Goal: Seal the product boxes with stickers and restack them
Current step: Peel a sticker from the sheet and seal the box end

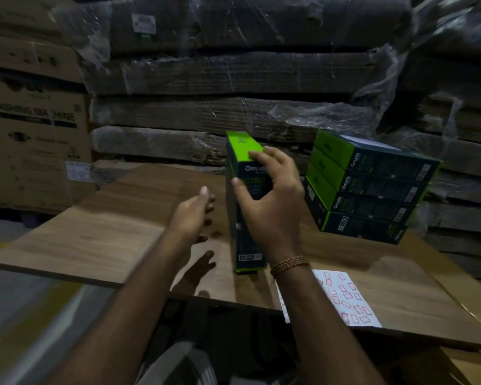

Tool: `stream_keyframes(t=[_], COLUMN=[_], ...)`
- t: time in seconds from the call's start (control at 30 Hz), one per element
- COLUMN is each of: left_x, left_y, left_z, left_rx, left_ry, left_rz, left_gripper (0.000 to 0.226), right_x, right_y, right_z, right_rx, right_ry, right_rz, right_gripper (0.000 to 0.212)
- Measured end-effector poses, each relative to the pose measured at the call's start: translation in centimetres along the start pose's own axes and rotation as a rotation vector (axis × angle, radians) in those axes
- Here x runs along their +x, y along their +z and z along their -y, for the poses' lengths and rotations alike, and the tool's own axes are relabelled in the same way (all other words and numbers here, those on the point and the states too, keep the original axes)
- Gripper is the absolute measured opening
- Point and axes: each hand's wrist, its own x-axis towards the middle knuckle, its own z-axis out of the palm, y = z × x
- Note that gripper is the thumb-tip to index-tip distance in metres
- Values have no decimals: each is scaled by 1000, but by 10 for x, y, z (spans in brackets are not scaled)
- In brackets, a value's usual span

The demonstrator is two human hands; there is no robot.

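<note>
Box stands upright on the counter — right hand grips its upper part, fingers curled over the green top and thumb on the front, probably steadying it for a sticker. Left of the box, the left hand hovers with fingers loosely spread, holding nothing. Right of it stands a stack of boxes; the sticker sheet lies nearer the person.

Board: wooden tabletop, centre.
Carton: washing machine box, nine o'clock.
Stack: shrink-wrapped flattened cardboard, twelve o'clock.
</note>
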Motion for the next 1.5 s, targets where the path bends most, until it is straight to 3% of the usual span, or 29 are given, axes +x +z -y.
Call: stream_keyframes(t=[0.13,0.27,0.57,0.77,0.9,1.03,1.2,1.3,1.43,1.5], left_x=[3,-5,-20,-13,-8,-7,-19,-21,-19,-20], left_y=[-14,-31,-31,-36,-50,-53,-41,-34,-29,-25], left_z=[-37,-48,-30,-18,-9,-4,-2,7,18,20], left_rx=[-197,-173,-354,-464,-466,-439,-339,-264,-213,-210], left_ry=[-61,-72,-109,-170,-200,-195,-159,-38,53,71], left_rz=[145,235,131,32,7,-38,-69,-40,-42,-46], left_gripper=[78,93,48,46,55,46,25,34,77,78], right_x=[-12,-19,-33,-31,-31,-32,-35,-41,-46,-47], right_y=[3,11,21,-1,-26,-42,-33,-25,-25,-25], right_z=[7,15,9,-20,-52,-77,-76,-80,-90,-93], right_rx=[28,103,53,-142,-313,-134,27,42,76,112], right_ry=[-111,-159,-193,-144,-28,221,279,305,358,386], right_rz=[150,298,441,375,356,480,447,385,359,341], right_gripper=[70,95,106,83,91,95,72,67,62,58])
